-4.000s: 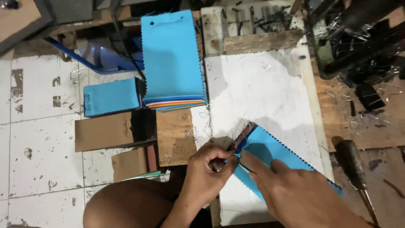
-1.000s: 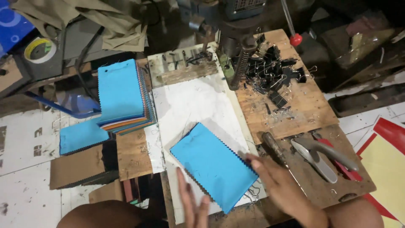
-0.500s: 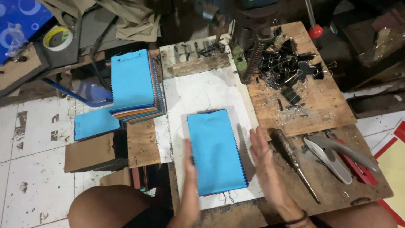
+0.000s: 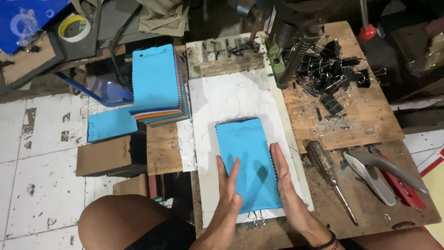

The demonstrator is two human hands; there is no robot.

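Palms flat and open, our left hand (image 4: 225, 203) and right hand (image 4: 289, 192) flank the blue fabric swatch stack (image 4: 247, 163) lying between them; we judge even inward pressure squares its pinked edges best.

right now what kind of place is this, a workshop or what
Probably a small workshop that assembles fabric swatch books. Both hands square a blue swatch stack on a white board; a pile of black binder clips and a screwdriver lie on the worn wooden bench.

The left hand (image 4: 227, 194) hides the blue swatch stack's (image 4: 247, 159) lower-left edge.
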